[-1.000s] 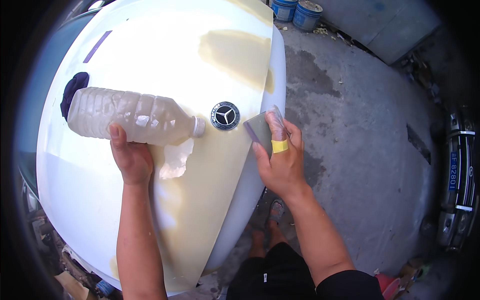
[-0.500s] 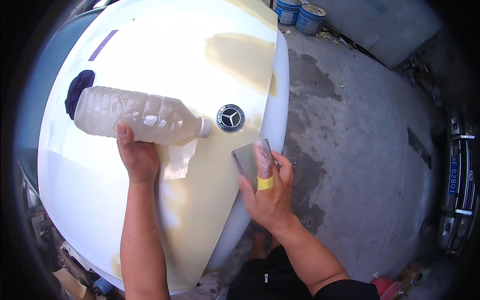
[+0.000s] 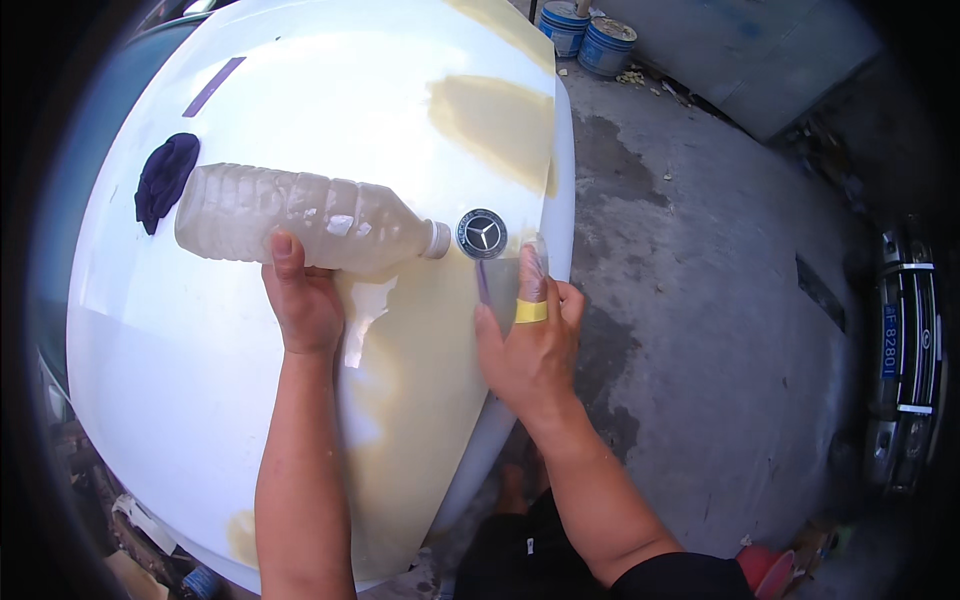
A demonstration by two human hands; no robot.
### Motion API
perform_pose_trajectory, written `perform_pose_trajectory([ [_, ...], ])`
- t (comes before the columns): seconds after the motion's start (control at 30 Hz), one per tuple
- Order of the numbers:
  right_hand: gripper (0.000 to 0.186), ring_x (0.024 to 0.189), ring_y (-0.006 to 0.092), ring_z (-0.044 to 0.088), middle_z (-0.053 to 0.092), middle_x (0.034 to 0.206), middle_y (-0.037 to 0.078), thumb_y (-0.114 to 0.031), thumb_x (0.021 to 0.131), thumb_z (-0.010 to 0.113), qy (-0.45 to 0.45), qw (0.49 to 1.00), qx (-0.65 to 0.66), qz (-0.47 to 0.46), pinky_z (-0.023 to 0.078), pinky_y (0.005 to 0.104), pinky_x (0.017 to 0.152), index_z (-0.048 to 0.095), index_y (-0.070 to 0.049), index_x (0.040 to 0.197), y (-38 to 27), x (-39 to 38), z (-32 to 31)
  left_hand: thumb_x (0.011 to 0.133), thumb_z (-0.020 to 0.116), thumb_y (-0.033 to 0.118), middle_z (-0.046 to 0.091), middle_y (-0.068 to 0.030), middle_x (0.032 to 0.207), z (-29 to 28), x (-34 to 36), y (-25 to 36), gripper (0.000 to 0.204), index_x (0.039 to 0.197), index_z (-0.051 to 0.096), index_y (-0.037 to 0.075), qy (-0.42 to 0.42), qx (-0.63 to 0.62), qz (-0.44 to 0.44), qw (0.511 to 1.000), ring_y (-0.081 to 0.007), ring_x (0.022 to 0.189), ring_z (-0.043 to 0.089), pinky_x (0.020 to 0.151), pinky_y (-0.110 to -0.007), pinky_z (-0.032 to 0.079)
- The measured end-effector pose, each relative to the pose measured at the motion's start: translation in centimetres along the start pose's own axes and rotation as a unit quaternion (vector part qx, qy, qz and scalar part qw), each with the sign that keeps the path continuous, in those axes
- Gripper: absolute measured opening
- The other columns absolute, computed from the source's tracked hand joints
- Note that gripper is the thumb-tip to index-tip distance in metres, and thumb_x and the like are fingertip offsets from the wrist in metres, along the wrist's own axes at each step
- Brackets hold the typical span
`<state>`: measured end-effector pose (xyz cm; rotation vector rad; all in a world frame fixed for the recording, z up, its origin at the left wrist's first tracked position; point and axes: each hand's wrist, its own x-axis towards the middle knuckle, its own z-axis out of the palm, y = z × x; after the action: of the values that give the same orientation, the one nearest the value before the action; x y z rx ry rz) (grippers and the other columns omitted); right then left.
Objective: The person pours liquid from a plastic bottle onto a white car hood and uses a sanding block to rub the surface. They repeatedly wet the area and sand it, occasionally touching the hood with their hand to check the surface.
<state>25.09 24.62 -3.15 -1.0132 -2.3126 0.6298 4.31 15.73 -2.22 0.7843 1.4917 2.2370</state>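
Observation:
A large white car panel [image 3: 180,350] with yellowish patches [image 3: 490,130] fills the left and middle. My left hand [image 3: 300,300] grips a crumpled plastic bottle [image 3: 300,210] of cloudy liquid, held sideways with its white cap pointing right. My right hand [image 3: 530,345] holds a flat grey rectangular pad [image 3: 500,285] against the panel, just below a round black-and-silver emblem [image 3: 482,233]. One finger on that hand is wrapped in clear plastic and yellow tape [image 3: 531,311]. Left of the bottle lies a dark purple cloth [image 3: 163,178]; above it is a thin purple strip [image 3: 214,86].
Two blue buckets [image 3: 605,48] stand beyond the panel at the top. Stained concrete floor [image 3: 700,330] runs along the right to a dark car bumper [image 3: 905,350]. A red plastic item [image 3: 768,570] is at the lower right, with assorted debris at the lower left.
My right hand and pad moved left and down, then back up to below the emblem, the pad turning more upright. The bottle in my left hand has shifted right, uncovering more cloth.

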Motion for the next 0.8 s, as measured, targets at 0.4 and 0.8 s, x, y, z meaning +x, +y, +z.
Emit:
perform_pose_trajectory([
  [0.4,0.076,0.113,0.0382,0.041,0.049,0.132,0.02,-0.02,0.084,0.068,-0.009,0.999,-0.027,0.042,0.039,0.0477,0.099,0.032,0.002,0.148,-0.2,0.1,0.0,0.096,0.055,0.05,0.056,-0.012,0.127,0.8,0.6,0.9,0.064,0.131,0.047,-0.003,0.005,-0.052,-0.027,0.998,-0.0227,0.119,0.054,0.103,-0.037,0.043],
  [0.8,0.077,0.107,0.0379,0.041,0.047,0.126,0.022,-0.023,0.085,0.068,0.009,0.997,-0.048,0.065,0.042,0.0456,0.095,0.032,0.006,0.146,-3.9,0.4,1.4,0.097,0.055,0.047,0.055,-0.0135,0.129,-3.2,2.5,1.5,0.064,0.133,0.045,-0.004,-0.006,-0.002,-0.002,1.0,-0.0229,0.12,0.054,0.105,-0.036,0.04],
])
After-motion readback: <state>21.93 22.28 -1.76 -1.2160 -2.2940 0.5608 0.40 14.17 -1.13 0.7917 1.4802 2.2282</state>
